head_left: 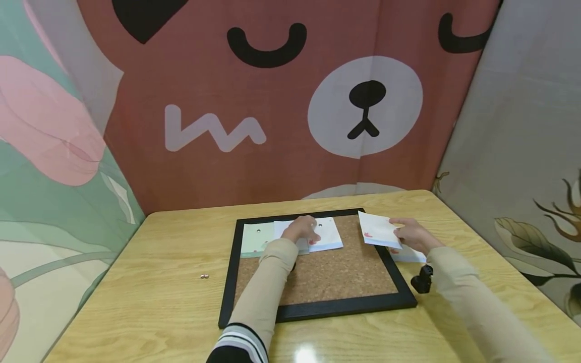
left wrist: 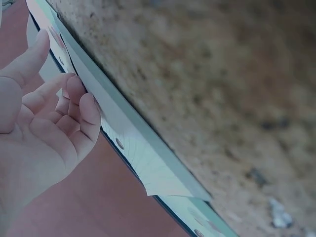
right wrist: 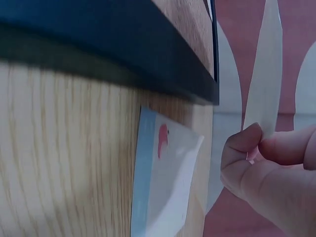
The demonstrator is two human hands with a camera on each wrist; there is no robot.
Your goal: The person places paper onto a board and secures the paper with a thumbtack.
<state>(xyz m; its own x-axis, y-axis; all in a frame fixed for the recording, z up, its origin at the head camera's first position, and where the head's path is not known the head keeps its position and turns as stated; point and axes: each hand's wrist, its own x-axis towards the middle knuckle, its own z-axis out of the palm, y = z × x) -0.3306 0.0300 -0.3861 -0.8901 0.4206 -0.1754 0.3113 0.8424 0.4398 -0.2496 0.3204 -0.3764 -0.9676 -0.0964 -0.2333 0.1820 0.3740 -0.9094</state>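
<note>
A black-framed corkboard lies on the wooden table. Along its far edge, a pale green note and a white note with a blue edge are fixed by small round pins, with another pale sheet between them. My left hand is over these notes; in the left wrist view its loosely curled fingers touch the paper, thumb apart. Past the board's right side, my right hand pinches a white note between thumb and fingers, raised above the table.
Another white note with a red figure lies on the table right of the board, below the raised note. Two small copper-coloured pins lie left of the board. A black device sits at the right wrist. Printed curtains hang behind the table.
</note>
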